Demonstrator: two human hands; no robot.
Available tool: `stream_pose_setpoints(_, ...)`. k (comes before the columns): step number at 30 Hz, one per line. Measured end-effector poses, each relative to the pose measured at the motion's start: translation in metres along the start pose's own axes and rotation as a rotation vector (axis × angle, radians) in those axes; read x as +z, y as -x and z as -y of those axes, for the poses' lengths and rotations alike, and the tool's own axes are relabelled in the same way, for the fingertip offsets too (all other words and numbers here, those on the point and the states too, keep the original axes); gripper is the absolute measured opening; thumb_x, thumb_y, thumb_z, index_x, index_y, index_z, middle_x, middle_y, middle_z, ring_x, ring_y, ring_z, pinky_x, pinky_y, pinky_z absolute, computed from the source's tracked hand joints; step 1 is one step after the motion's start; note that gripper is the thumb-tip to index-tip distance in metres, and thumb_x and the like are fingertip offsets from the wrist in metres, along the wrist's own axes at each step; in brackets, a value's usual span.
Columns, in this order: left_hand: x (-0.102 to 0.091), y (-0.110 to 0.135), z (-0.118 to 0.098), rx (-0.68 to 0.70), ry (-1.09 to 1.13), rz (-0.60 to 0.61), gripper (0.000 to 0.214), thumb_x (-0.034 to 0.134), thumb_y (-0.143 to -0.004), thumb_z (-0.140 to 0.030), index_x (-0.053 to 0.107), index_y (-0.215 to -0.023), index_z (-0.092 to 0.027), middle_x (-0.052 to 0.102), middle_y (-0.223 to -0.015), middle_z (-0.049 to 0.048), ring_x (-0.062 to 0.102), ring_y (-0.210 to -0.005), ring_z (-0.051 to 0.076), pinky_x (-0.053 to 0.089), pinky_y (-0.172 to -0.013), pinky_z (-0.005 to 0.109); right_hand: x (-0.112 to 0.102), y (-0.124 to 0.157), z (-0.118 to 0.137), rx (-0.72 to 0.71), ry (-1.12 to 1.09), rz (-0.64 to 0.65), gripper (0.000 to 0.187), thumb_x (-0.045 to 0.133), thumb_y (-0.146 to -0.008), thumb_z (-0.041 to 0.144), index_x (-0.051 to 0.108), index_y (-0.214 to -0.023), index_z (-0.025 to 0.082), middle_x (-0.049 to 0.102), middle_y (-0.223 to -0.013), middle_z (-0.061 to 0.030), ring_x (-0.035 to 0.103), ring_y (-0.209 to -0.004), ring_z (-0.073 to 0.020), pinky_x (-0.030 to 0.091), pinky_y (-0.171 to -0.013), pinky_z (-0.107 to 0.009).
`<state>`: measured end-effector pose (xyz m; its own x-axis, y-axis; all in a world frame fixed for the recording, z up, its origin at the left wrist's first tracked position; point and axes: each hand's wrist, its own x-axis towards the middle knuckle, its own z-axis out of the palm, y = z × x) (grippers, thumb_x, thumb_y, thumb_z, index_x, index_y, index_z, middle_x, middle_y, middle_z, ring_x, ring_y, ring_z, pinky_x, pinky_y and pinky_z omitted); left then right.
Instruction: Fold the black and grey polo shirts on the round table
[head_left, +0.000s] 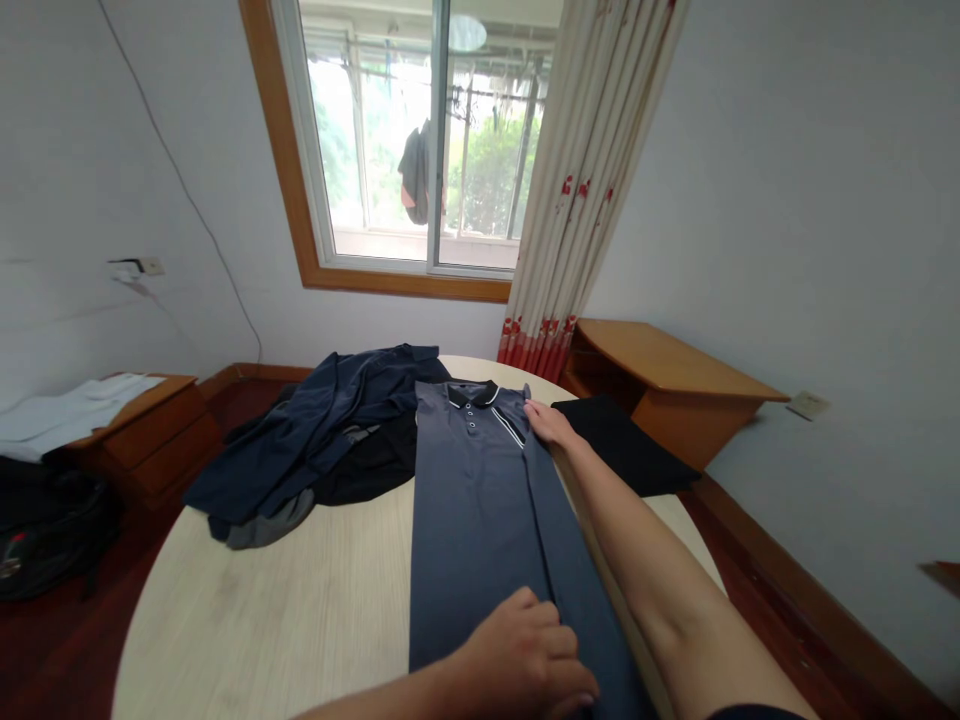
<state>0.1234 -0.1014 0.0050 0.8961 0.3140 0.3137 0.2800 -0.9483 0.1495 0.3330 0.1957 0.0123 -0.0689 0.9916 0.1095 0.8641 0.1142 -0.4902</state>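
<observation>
A grey-blue polo shirt (472, 520) lies front up on the round table, its dark collar (474, 393) at the far end. Its right side is folded inward as a long strip over the front. With curled fingers, my left hand (529, 650) grips this strip near the close end; the fingertips are partly hidden. Farther off, my right hand (551, 422) has its fingers closed at the shirt's right shoulder edge, the arm stretched along the right side of the fold.
A heap of dark clothes (322, 420) covers the table's back left. A folded black garment (622, 440) lies at the right edge of the round table (300, 620). Behind stand a wooden desk (675, 365), a curtain (577, 200) and a window (420, 150).
</observation>
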Motion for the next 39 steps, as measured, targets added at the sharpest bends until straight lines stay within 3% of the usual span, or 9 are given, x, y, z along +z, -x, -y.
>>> stream_pose_setpoints(7,0.01,0.001,0.003,0.065,-0.014,-0.103,0.021,0.051,-0.101,-0.04,0.067,-0.099,-0.026,0.065,-0.088,-0.0007,0.052,-0.081,0.015,0.03,-0.066,0.034,-0.004,0.0,0.037,-0.173,0.202,0.028,0.063,0.019,-0.104,0.047,0.043,-0.152,0.014,0.036,-0.16,-0.0076,0.031,-0.149,-0.0223,0.023,-0.122,-0.036)
stream_pose_setpoints(14,0.005,0.001,0.006,0.186,-0.019,-0.176,0.028,0.045,-0.105,-0.04,0.067,-0.097,-0.027,0.072,-0.109,-0.0086,0.057,-0.095,0.011,0.036,-0.087,0.033,0.018,-0.002,0.056,-0.193,0.221,0.111,0.06,0.019,-0.105,0.046,0.036,-0.155,0.018,0.029,-0.163,-0.0064,0.025,-0.151,-0.0214,0.019,-0.122,-0.042)
stream_pose_setpoints(22,0.012,0.003,0.009,0.188,-0.03,-0.065,0.022,0.054,-0.1,-0.041,0.071,-0.098,-0.027,0.073,-0.102,-0.0093,0.057,-0.081,0.011,0.041,-0.062,0.027,0.041,0.004,0.051,-0.181,0.26,0.221,0.061,0.018,-0.104,0.047,0.023,-0.16,0.022,0.017,-0.167,-0.0031,0.014,-0.154,-0.0207,0.012,-0.123,-0.049)
stream_pose_setpoints(27,0.009,0.004,0.006,0.171,0.048,0.01,0.021,0.058,-0.098,-0.042,0.07,-0.101,-0.025,0.074,-0.106,-0.0089,0.06,-0.088,0.012,0.045,-0.071,0.026,0.042,0.01,0.052,-0.206,0.299,0.201,0.066,0.023,-0.102,0.057,0.024,-0.159,0.023,0.015,-0.167,-0.004,0.013,-0.154,-0.022,0.011,-0.123,-0.051)
stream_pose_setpoints(30,-0.001,0.007,0.008,0.013,0.129,-0.054,0.026,0.055,-0.099,-0.039,0.067,-0.112,-0.021,0.072,-0.117,-0.001,0.063,-0.104,0.015,0.046,-0.091,0.03,0.04,0.012,0.055,-0.208,0.32,0.199,0.066,0.024,-0.102,0.059,0.027,-0.159,0.025,0.016,-0.167,-0.0043,0.014,-0.154,-0.0226,0.011,-0.122,-0.052)
stream_pose_setpoints(34,-0.017,0.019,0.025,-0.35,0.089,-0.12,0.044,0.05,-0.099,-0.043,0.056,-0.136,-0.019,0.06,-0.142,0.0082,0.051,-0.133,0.023,0.033,-0.116,0.048,0.038,0.014,0.059,-0.189,0.327,0.129,0.065,0.017,-0.103,0.056,0.022,-0.16,0.024,0.018,-0.166,-0.006,0.014,-0.154,-0.0225,0.007,-0.122,-0.053)
stream_pose_setpoints(36,-0.024,0.028,0.041,-0.492,0.019,-0.104,0.054,0.046,-0.1,-0.05,0.049,-0.145,-0.02,0.048,-0.153,0.0105,0.039,-0.144,0.027,0.025,-0.12,0.056,0.039,0.018,0.059,-0.169,0.293,0.124,0.066,0.016,-0.103,0.056,0.023,-0.16,0.022,0.018,-0.166,-0.0066,0.014,-0.154,-0.0223,0.007,-0.122,-0.053)
stream_pose_setpoints(39,-0.028,0.04,0.068,-0.686,-0.088,-0.07,0.059,0.039,-0.101,-0.051,0.043,-0.15,-0.018,0.036,-0.16,0.0119,0.028,-0.15,0.029,0.022,-0.121,0.058,0.041,0.029,0.055,-0.13,0.241,0.132,0.065,0.016,-0.104,0.054,0.028,-0.158,0.021,0.019,-0.166,-0.0069,0.016,-0.154,-0.0222,0.011,-0.122,-0.053)
